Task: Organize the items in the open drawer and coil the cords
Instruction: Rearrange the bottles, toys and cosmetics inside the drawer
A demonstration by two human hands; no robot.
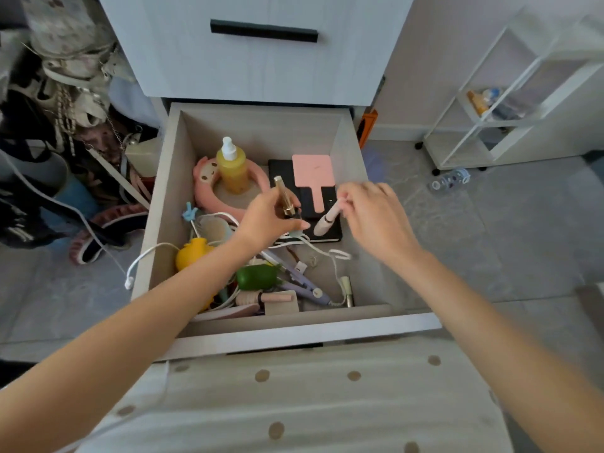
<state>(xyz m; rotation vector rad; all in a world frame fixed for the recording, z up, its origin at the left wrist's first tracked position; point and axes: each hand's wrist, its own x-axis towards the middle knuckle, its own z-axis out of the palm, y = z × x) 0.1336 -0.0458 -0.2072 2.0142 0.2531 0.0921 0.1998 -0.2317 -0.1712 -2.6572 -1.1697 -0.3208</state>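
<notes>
Both hands reach into the open drawer. The left hand grips a gold tube, fingers curled round its lower end. The right hand, slightly blurred, pinches the top of a pale pink tube above a black notebook at the far right, where a pink mirror lies. A white cord trails uncoiled over the drawer's left wall. A yellow bottle stands far left.
</notes>
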